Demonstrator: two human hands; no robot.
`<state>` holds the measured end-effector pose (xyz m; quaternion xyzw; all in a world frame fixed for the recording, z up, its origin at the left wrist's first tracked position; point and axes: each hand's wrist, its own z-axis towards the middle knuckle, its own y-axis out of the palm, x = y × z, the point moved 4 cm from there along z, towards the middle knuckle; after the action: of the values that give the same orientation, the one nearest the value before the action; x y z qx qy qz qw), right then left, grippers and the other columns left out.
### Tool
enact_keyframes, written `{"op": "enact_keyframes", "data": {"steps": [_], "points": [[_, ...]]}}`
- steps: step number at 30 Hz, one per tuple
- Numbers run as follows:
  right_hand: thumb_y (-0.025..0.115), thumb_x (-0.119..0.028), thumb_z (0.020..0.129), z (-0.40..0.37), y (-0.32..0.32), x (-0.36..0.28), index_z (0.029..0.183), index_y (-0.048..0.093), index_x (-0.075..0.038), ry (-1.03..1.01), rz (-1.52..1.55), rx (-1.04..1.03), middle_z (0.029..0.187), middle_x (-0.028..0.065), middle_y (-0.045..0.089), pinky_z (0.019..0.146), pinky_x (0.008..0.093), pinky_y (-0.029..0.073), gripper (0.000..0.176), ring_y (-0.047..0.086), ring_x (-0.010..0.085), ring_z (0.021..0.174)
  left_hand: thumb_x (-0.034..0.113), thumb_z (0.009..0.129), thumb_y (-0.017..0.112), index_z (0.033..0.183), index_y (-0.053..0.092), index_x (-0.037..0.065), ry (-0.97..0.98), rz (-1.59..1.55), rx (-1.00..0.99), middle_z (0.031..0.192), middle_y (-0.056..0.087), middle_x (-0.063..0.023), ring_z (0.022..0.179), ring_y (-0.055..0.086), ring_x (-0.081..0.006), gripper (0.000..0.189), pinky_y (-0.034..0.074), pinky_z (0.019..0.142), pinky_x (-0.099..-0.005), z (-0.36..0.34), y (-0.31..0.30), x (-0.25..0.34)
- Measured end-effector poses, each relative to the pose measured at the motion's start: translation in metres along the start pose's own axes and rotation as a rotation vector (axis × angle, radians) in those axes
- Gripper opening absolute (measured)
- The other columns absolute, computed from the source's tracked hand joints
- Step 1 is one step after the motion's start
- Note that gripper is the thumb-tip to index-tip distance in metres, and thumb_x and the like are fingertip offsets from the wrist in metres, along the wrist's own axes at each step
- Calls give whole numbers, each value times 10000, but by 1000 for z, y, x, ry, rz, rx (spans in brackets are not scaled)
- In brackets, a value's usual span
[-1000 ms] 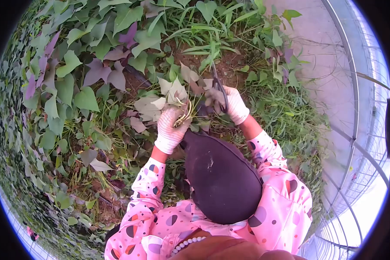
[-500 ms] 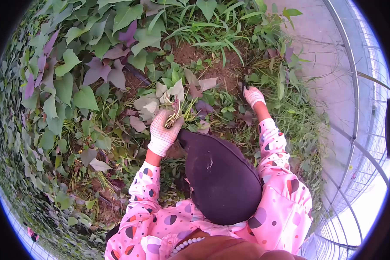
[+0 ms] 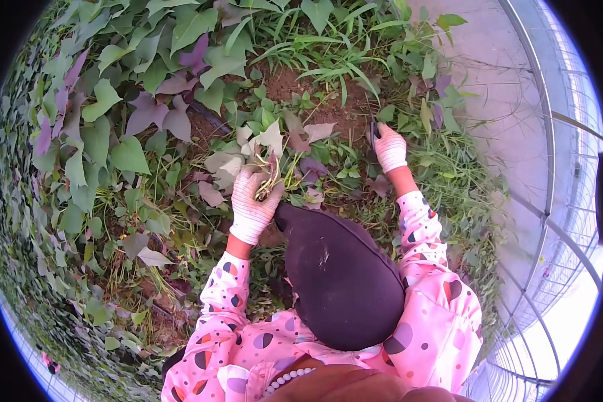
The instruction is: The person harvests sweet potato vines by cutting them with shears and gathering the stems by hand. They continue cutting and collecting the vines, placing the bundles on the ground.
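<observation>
My left hand [image 3: 251, 204], in a pale knit glove, is closed around a bunch of cut vine stems [image 3: 271, 164]. Broad leaves, some greyish-green, spread from the top of the bunch. My right hand [image 3: 390, 147], gloved the same way, grips a black-handled tool [image 3: 374, 132] at the right side of the plants. A thin part of the tool points up toward the bare soil [image 3: 347, 114]; I cannot tell its exact kind. Low green weeds and purple leaves [image 3: 313, 169] lie between my hands.
Dense leafy vines [image 3: 130, 154] cover the left side. Long grass [image 3: 321, 57] grows ahead. A pale sheet wall [image 3: 496, 100] with curved metal tubes [image 3: 548, 161] stands on the right. My dark-clad knee [image 3: 345, 281] is bent below my hands. Another person [image 3: 51, 364] shows far off, lower left.
My right hand has drawn slightly back toward me with the black-handled tool, and more of the tool shows. My left hand has hardly moved and keeps the vine stems.
</observation>
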<state>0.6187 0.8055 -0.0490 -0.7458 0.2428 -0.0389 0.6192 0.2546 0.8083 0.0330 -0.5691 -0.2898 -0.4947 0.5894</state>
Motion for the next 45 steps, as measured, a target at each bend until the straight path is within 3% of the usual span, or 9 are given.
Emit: {"op": "enact_keyframes", "data": {"steps": [4,8,14,20,26,28,33,40,45], "points": [[668,-208,786,28,-45,-36,1009,624,-90,-236,87,272,902,176,662,763,437,501,255,628,377,850,86,740,733,896,636,27,-99,-31,-84,842,639,-124,808,625,-289,192,491,778,-362,-3,6,-5],[419,-73,873,79,-29,7,956,598,-66,11,-458,34,962,166,671,763,468,510,197,642,367,912,95,750,726,914,650,30,-186,-59,-146,863,659,-133,789,638,-287,192,503,742,-349,-6,5,-7],[487,-43,843,28,-23,22,960,618,-48,-8,-501,11,970,168,679,748,414,545,176,675,312,896,97,771,726,922,659,25,-321,-110,-130,852,665,-114,749,631,-223,180,498,717,-313,-13,0,-16],[665,-245,777,-70,-59,-51,1048,624,-88,-16,98,58,883,168,669,752,395,512,316,652,329,824,68,783,727,918,660,34,-458,-277,-109,836,660,-32,751,587,-113,155,480,725,-274,-16,2,-6],[736,-138,790,-108,-42,-159,994,627,-27,-84,931,-335,776,-22,622,600,211,467,257,553,41,655,135,829,723,1061,608,18,-569,-588,-50,910,635,-7,808,551,-81,284,466,761,-245,-7,15,-4],[718,-121,797,-109,-27,-192,992,623,-18,48,1290,-550,770,-2,620,571,208,455,240,552,47,621,202,850,717,1092,601,17,-589,-725,-20,954,630,-17,833,546,-81,326,466,764,-244,-3,14,1],[722,-130,809,-90,-12,-226,975,612,-17,-71,1313,-698,737,0,609,528,208,441,229,551,51,596,304,847,722,1121,580,13,-619,-961,85,966,608,-14,824,573,-88,424,480,732,-229,-8,-2,1],[688,-182,839,-103,0,-254,989,637,-30,-99,1247,-938,696,-5,605,529,208,437,220,533,37,579,141,823,718,1005,647,12,-778,-851,577,855,641,-3,747,571,-72,234,460,656,-227,-48,-26,-26],[689,-240,831,-74,19,-253,933,632,-17,-241,1080,-743,671,26,591,541,245,443,252,523,79,567,217,832,671,910,630,29,-651,-616,967,814,648,-41,741,599,-130,207,480,728,-288,-80,-130,-5]]}}
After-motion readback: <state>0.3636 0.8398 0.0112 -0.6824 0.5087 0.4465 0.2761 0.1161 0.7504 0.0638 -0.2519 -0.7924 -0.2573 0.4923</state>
